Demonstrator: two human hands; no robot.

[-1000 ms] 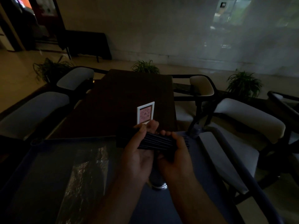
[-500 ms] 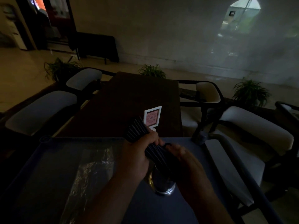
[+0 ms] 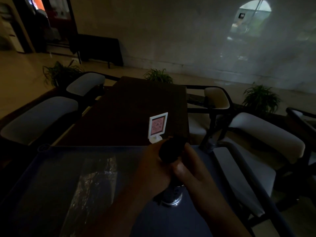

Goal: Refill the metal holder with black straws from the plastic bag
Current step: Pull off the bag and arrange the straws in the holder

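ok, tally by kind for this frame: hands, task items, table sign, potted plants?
hands: 2, left hand, right hand
straw bundle: 1
metal holder: 1
plastic bag: 1
table sign: 1
potted plants: 3
total: 9

2 hands [image 3: 153, 166], 1 bundle of black straws [image 3: 171, 151], 1 metal holder [image 3: 172, 196], 1 plastic bag [image 3: 95, 182] at 9 o'clock, 1 card stand [image 3: 157, 125] at 12 o'clock, 3 potted plants [image 3: 158, 76].

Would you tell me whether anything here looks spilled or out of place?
Nothing stands out: left hand and right hand grip the black straws over the metal holder; the plastic bag lies beside it. Dim light could hide small strays.
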